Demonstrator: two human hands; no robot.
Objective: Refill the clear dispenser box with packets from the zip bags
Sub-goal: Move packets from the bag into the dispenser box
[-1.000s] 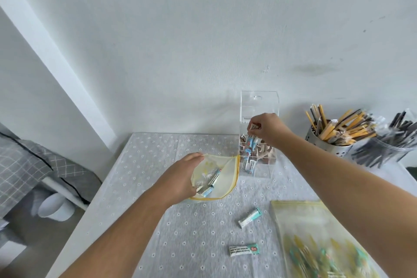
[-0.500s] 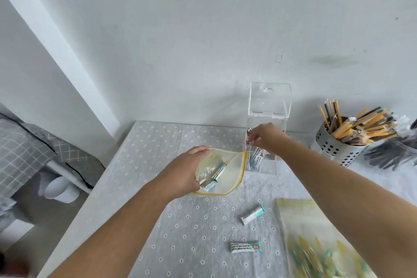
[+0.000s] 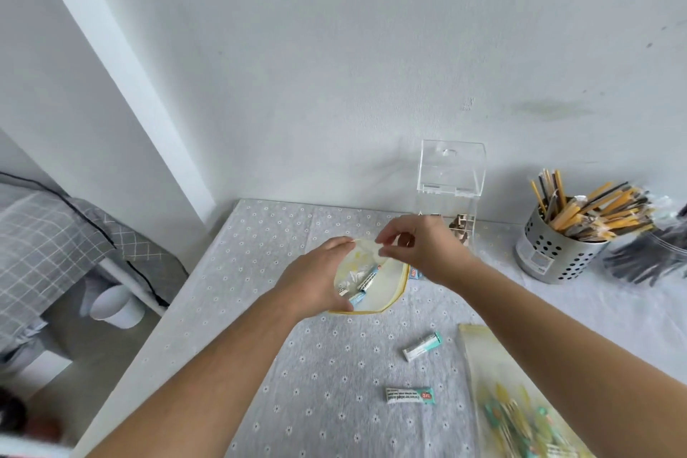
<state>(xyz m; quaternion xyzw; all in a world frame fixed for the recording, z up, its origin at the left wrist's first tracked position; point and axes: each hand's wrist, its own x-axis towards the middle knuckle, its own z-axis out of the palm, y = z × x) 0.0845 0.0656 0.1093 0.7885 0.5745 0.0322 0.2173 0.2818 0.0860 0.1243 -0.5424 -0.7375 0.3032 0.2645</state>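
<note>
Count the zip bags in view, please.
2. The left hand and right hand hold the small bag at the middle of the table; the big bag lies flat at its near right. None looks hidden.

Perforated metal cup [image 3: 550, 253] of yellow sticks [image 3: 594, 210]; grey checked bedding [image 3: 44, 234].

White wall [image 3: 334, 48], grey checked bedding [image 3: 48, 234], pale floor [image 3: 93, 353]

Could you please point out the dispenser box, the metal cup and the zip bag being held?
dispenser box [image 3: 451, 167], head view, on its upper clear panel.
metal cup [image 3: 557, 257], head view, on its perforated wall.
held zip bag [image 3: 386, 288], head view, on its pale side.
</note>
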